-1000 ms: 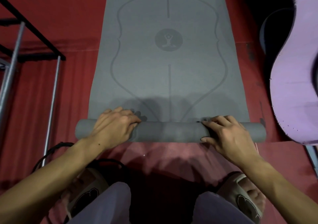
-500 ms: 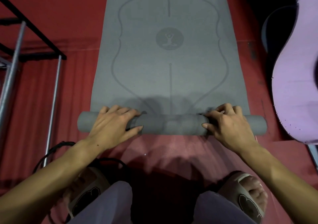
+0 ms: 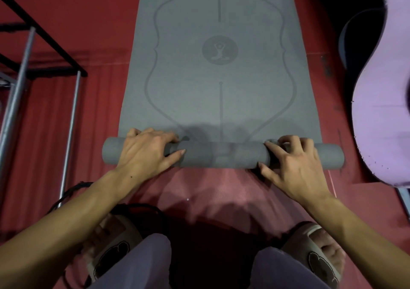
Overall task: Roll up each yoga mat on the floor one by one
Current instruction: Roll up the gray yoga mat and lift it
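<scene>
Red floor (image 3: pixel 66 115) – grey mat (image 3: pixel 219 102) partly rolled.

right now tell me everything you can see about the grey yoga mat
The grey yoga mat lies flat on the red floor, running away from the person, its near end wound into a tight roll across the view. It looks like matte foam or rubber, printed with a darker curved outline, a centre line and a round seated-figure emblem. The left hand and right hand rest curled over the roll near its ends. A purple mat lies to its right, apart from it.
</scene>
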Motion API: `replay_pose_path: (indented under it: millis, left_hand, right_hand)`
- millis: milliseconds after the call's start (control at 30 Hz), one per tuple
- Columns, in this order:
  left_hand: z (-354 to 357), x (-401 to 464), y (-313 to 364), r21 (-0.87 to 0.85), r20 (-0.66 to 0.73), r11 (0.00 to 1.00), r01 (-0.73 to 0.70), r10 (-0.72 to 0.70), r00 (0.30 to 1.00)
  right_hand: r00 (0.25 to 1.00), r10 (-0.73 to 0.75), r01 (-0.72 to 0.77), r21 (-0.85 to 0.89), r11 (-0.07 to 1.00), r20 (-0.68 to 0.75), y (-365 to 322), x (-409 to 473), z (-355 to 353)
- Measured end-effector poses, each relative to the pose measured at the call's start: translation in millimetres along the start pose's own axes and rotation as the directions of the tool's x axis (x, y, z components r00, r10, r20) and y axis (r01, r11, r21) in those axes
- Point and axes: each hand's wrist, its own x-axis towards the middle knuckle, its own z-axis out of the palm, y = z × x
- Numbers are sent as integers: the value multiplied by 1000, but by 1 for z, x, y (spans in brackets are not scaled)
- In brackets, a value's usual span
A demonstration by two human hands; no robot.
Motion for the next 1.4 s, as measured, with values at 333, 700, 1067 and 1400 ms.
replay_pose_path:
  millis: [333, 700, 1067, 1400]
  left_hand:
    - [-7, -6, 10, 27, -66, 1000, 4, -2, 998]
    - [-11, 4, 4, 153, -9, 986, -73, 75, 997]
    - [-17, 12, 3, 106, 26, 993, -53, 50, 998]
    - [-22, 18, 2, 113, 147, 992, -58, 41, 988]
  right_hand:
    - [999, 18, -15, -59, 998, 46, -4, 14, -7]
    - [998, -51, 51, -8, 999, 24, 8, 15, -2]
    - [999, -18, 16, -50, 999, -48, 15, 9, 17]
    - [986, -146, 141, -55, 988, -86, 39, 27, 18]
